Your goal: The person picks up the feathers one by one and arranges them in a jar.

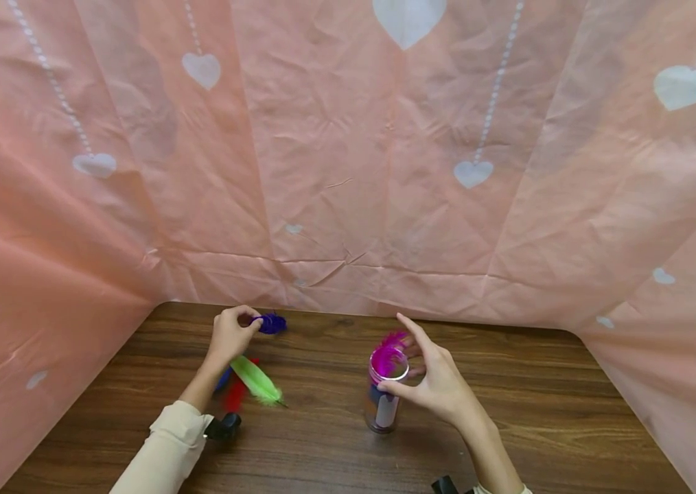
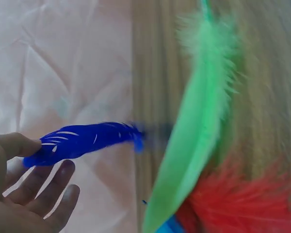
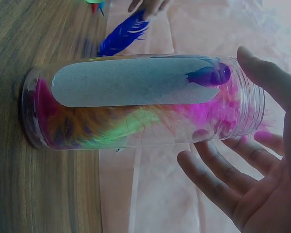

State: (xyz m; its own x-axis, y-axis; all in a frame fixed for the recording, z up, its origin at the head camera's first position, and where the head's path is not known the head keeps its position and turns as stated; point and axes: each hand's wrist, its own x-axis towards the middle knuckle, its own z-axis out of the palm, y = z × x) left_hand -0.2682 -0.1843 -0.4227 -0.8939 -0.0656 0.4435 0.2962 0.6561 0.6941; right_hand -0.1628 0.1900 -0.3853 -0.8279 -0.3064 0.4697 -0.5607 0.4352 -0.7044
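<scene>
In the head view my left hand (image 1: 232, 337) pinches a dark blue feather (image 1: 272, 324) between thumb and fingertips, near the back of the table. The left wrist view shows that feather (image 2: 87, 141) pointing away from the fingers. My right hand (image 1: 443, 384) holds a clear jar (image 1: 375, 412) at its neck, thumb on one side and fingers on the other, index finger raised. Upright on the table, the jar bears a pale oval label (image 3: 131, 82). Several coloured feathers fill it, and a magenta feather (image 1: 388, 358) sticks out of its mouth.
On the table (image 1: 317, 439), close to the left forearm, lie a light green feather (image 1: 255, 379), a red feather (image 1: 236, 396) and a partly covered blue feather (image 1: 223, 379). A pink curtain (image 1: 348, 171) with white hearts hangs behind and at both sides.
</scene>
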